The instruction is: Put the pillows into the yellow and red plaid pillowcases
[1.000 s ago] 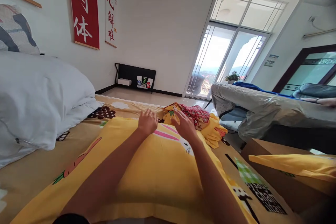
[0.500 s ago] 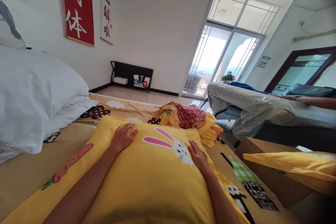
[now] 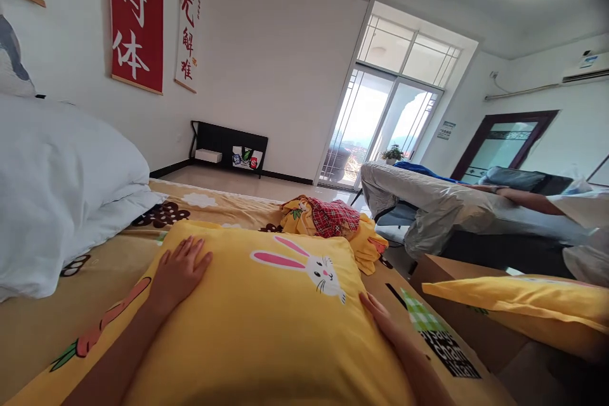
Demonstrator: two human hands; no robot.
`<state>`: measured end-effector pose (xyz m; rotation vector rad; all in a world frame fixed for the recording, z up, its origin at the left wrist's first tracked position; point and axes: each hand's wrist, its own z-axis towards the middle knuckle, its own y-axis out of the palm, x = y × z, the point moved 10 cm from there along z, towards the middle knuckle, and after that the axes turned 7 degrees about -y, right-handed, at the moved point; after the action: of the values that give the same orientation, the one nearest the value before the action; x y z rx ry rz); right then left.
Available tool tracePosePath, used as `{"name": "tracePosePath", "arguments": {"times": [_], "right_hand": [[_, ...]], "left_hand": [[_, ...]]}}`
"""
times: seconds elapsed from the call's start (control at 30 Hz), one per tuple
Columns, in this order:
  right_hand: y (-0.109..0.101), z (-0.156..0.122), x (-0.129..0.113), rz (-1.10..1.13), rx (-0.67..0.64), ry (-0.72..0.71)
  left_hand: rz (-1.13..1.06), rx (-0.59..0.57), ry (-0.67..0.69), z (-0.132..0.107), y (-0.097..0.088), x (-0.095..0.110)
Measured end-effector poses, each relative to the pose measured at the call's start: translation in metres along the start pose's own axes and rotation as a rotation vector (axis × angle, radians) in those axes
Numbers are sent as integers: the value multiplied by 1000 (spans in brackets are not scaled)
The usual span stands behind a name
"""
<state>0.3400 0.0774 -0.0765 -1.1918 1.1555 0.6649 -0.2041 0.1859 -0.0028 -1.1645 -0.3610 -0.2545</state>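
A plump yellow pillow (image 3: pixel 266 323) with a white rabbit print and a carrot print lies on the patterned bed sheet right in front of me. My left hand (image 3: pixel 183 269) rests flat on its upper left part, fingers stretched out and a little apart. Along the right edge of the pillow, below the rabbit, my right hand (image 3: pixel 380 317) lies with its fingers extended against the side. Neither hand grips anything. The near end of the pillow runs out of view at the bottom.
Beyond the pillow lies a crumpled heap of yellow and red plaid cloth (image 3: pixel 333 219). White bedding (image 3: pixel 71 184) is piled at left. At right, another yellow pillow (image 3: pixel 523 298) lies over a cardboard box (image 3: pixel 432 266). A person's arm (image 3: pixel 528 198) rests on a plastic-covered surface (image 3: pixel 438 196).
My left hand has slid left and nearer along the pillow. The right hand has moved off the rabbit print outward to the pillow's right edge. The view has turned slightly right.
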Motion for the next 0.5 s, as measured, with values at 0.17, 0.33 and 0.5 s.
{"name": "tracePosePath", "arguments": {"times": [0.17, 0.33, 0.5], "right_hand": [[46, -6, -16, 324, -270, 85], [63, -3, 6, 278, -269, 139], [61, -4, 7, 211, -282, 136]], "left_hand": [[-227, -248, -326, 11, 23, -88], [-332, -300, -438, 17, 36, -142], [-445, -282, -483, 9, 34, -156]]}}
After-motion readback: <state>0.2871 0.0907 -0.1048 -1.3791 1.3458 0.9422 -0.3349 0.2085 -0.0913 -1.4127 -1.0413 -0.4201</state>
